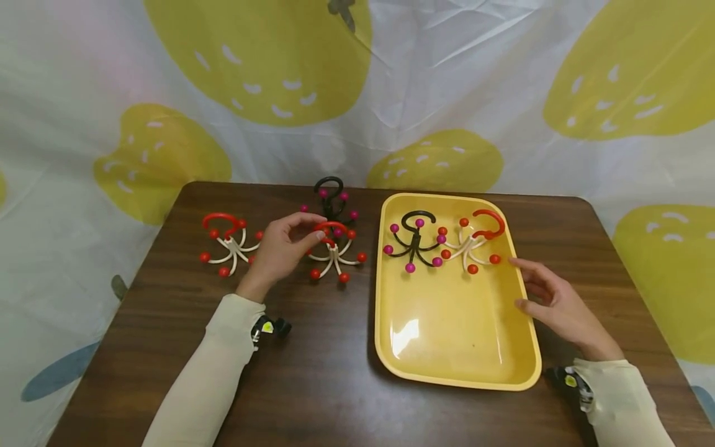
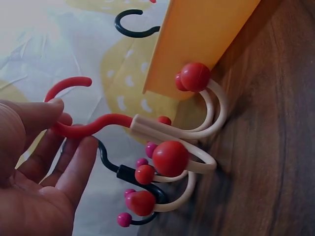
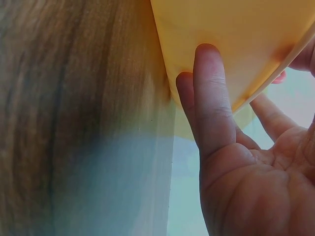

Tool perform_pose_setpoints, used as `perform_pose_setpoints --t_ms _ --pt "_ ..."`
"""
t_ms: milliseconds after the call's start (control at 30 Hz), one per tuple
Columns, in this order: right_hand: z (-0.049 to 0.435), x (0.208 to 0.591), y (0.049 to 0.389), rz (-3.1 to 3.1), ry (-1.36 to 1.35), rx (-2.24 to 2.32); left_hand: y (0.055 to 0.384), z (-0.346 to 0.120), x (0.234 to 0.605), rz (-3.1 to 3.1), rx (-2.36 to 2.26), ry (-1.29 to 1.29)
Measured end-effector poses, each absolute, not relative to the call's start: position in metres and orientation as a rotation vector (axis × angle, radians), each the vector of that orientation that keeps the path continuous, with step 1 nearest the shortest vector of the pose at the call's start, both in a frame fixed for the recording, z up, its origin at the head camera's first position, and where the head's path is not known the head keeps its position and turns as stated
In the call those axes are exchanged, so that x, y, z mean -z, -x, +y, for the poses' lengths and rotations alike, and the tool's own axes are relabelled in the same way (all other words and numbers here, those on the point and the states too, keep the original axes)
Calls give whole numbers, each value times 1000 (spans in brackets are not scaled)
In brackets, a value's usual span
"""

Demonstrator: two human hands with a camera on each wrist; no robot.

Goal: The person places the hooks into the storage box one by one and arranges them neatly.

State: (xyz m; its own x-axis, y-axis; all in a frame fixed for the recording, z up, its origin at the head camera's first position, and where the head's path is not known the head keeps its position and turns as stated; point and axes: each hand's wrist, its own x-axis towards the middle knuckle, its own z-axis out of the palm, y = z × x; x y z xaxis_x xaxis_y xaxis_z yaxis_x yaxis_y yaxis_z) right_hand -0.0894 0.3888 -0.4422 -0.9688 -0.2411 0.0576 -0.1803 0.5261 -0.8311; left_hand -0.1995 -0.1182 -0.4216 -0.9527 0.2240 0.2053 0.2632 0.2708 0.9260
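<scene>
My left hand (image 1: 280, 249) pinches the red hook of a white claw-shaped hanger (image 2: 157, 129) between thumb and fingers. Its curved arms, tipped with red balls, stand at the tabletop. Behind it is a black hanger with magenta balls (image 1: 329, 182). Another red-and-white hanger (image 1: 233, 246) lies left of this hand. My right hand (image 1: 561, 308) holds the right rim of a yellow tray (image 1: 458, 335), some fingers against the outer wall and the thumb and index finger over the edge. In the tray are a black hanger (image 1: 415, 241) and a red-and-white hanger (image 1: 468, 246).
The brown wooden table (image 1: 313, 397) carries everything, with the tray right of its middle. A white cloth with yellow fruit prints (image 1: 436, 74) hangs directly behind the table's far edge.
</scene>
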Motion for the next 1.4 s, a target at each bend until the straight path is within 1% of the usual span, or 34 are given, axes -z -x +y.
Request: perform_pose_setpoints --t_ms 300,667,1167,1400 --pt "387 441 88 2687 340 1437 199 -118 428 -2437 1810 478" --pt "387 442 89 2693 329 1432 196 -121 425 -2376 1909 458" --pt "390 443 91 2712 362 1435 192 -126 412 -2353 1873 468" --pt "391 443 91 2700 385 1441 186 -122 397 -2315 1925 507"
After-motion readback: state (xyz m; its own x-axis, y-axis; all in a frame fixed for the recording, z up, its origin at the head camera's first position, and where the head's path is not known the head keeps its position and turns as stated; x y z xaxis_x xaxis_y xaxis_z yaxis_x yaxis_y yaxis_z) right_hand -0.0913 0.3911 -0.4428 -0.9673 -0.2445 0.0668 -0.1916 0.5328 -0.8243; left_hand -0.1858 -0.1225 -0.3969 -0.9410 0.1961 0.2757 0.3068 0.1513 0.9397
